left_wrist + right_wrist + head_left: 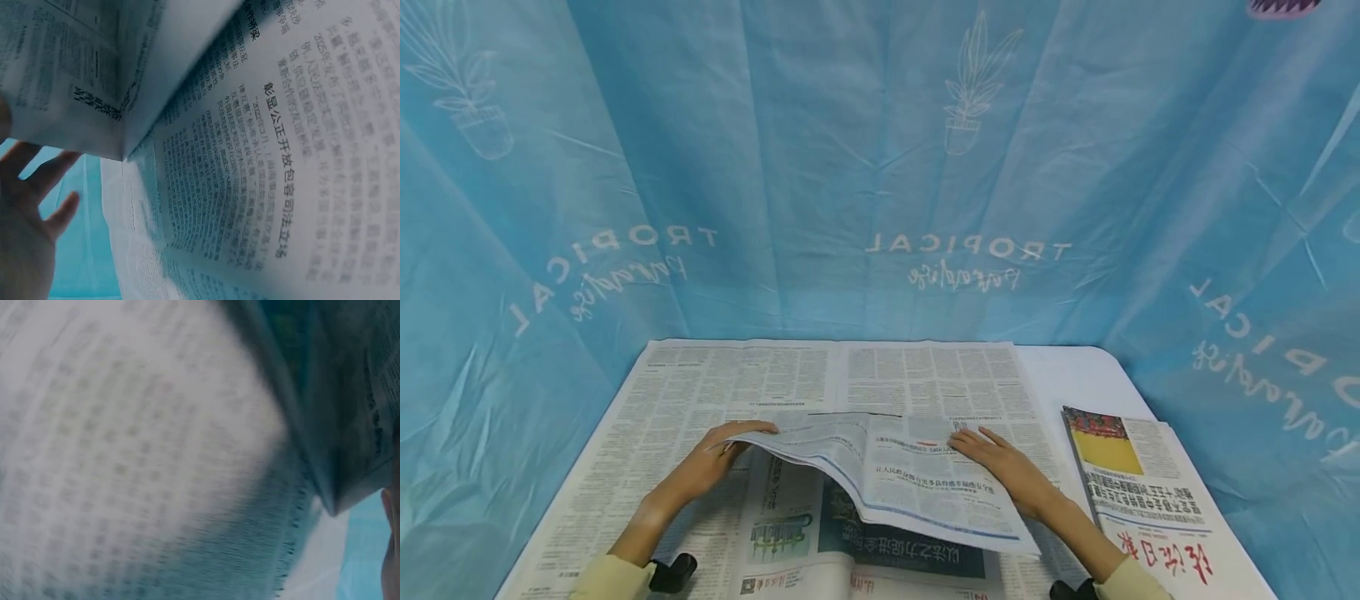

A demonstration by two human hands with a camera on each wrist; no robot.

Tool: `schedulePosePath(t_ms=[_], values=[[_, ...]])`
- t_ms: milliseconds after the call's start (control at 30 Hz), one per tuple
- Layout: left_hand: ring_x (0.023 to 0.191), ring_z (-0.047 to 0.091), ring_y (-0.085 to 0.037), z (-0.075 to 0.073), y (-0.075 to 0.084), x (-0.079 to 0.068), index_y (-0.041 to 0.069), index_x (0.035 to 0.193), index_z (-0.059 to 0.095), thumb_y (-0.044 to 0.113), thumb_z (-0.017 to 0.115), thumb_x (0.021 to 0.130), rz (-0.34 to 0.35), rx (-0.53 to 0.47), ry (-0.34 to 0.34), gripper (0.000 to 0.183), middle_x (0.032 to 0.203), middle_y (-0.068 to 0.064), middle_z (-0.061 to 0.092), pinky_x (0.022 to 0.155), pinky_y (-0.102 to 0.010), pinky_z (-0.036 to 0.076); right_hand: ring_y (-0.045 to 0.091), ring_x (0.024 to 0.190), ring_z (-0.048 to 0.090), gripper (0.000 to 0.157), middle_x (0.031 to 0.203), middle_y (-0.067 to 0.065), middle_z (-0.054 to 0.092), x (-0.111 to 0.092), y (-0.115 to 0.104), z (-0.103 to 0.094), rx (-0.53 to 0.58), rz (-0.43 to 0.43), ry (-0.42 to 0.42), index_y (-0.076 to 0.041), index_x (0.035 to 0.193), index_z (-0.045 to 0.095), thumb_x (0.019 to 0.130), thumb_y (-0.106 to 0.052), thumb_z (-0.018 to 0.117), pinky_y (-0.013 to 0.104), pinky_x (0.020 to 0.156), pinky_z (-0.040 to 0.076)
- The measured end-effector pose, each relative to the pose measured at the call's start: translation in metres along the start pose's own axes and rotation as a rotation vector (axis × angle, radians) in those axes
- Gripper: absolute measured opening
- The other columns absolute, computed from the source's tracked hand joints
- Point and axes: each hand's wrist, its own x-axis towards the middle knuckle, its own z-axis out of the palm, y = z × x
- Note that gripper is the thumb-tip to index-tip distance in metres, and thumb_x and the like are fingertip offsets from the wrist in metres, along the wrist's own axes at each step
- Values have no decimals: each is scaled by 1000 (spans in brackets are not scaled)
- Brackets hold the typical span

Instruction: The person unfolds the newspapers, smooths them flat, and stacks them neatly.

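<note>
A folded newspaper [925, 479] is partly lifted, its left end arching above another newspaper [895, 546] with a dark green panel. My left hand [703, 462] holds the raised left edge. In the left wrist view, fingers of the left hand [28, 219] pass behind the sheet [56, 75], and one digit stands apart from it. On the right half of the folded newspaper lies my right hand [1003, 471], fingers extended over the page. The right wrist view has blurred print [125, 437] and only a sliver of the right hand [390, 550] at its edge.
Open newspaper sheets [692, 375] cover much of the white table [1063, 371]. At the right lies a folded newspaper stack [1150, 492] with a red title and a yellow picture. Blue curtains [865, 167] enclose the back and sides.
</note>
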Motion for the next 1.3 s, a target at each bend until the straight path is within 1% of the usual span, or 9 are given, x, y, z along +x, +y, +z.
schedulePosePath(t_ms=[167, 267, 400, 633, 867, 967, 1100, 1200, 1300], values=[[117, 58, -34, -3, 5, 4, 6, 120, 66, 4, 48, 101, -59, 120, 126, 26, 121, -15, 67, 110, -61, 23, 36, 143, 33, 43, 151, 11, 43, 1, 3, -12, 322, 174, -15, 3, 141, 47, 104, -20, 46, 59, 112, 27], [110, 61, -38, -4, 5, 8, 4, 117, 67, 6, 48, 102, -103, 157, 165, 25, 115, -16, 68, 104, -52, 38, 49, 127, 47, 41, 134, 17, 59, 4, 2, -17, 435, 311, -7, -3, 138, 53, 98, -10, 54, 72, 99, 31], [97, 66, -40, -4, 7, 13, -4, 114, 68, 8, 47, 102, -126, 148, 206, 27, 106, -21, 70, 82, -56, 51, 42, 115, 59, 37, 126, 10, 66, 8, 6, -16, 376, 245, 75, -7, 132, 58, 96, -8, 57, 67, 95, 39], [108, 61, -50, -3, 5, 14, -7, 117, 64, 9, 48, 102, -186, 69, 262, 27, 113, -26, 67, 89, -65, 45, 24, 99, 68, 31, 115, 15, 70, 16, 4, -18, 461, 344, 221, -1, 125, 63, 95, 3, 55, 37, 81, 55], [105, 65, -44, -5, 4, 21, -5, 111, 66, 19, 46, 104, -294, 57, 267, 32, 107, -24, 70, 89, -59, 48, 27, 106, 67, 31, 120, 16, 66, 28, 7, -21, 502, 500, 287, -2, 129, 55, 97, -1, 55, 44, 84, 54], [86, 67, -32, -5, 2, 23, -4, 103, 67, 22, 46, 105, -326, 69, 260, 33, 97, -19, 72, 75, -44, 50, 23, 101, 69, 27, 115, 14, 69, 33, 9, -21, 529, 537, 288, -3, 126, 58, 100, -8, 54, 40, 82, 55], [64, 47, -13, -5, 0, 25, 1, 87, 64, 24, 46, 105, -360, 64, 240, 34, 75, -9, 63, 61, -29, 37, 25, 97, 71, 28, 114, 16, 70, 34, 14, -16, 574, 571, 272, -2, 127, 60, 102, -13, 51, 36, 80, 56], [60, 41, -11, -4, -2, 24, 2, 84, 62, 24, 49, 104, -380, 57, 230, 32, 68, -6, 54, 58, -29, 36, 29, 98, 71, 30, 115, 18, 69, 34, 16, -12, 598, 578, 268, 0, 128, 58, 103, -14, 50, 38, 81, 56], [72, 59, -17, -2, -6, 22, 0, 98, 68, 24, 52, 102, -395, 45, 189, 29, 81, -10, 66, 66, -35, 47, 30, 99, 71, 29, 113, 17, 70, 31, 18, -7, 599, 586, 261, 0, 126, 60, 101, -14, 53, 41, 82, 56]])
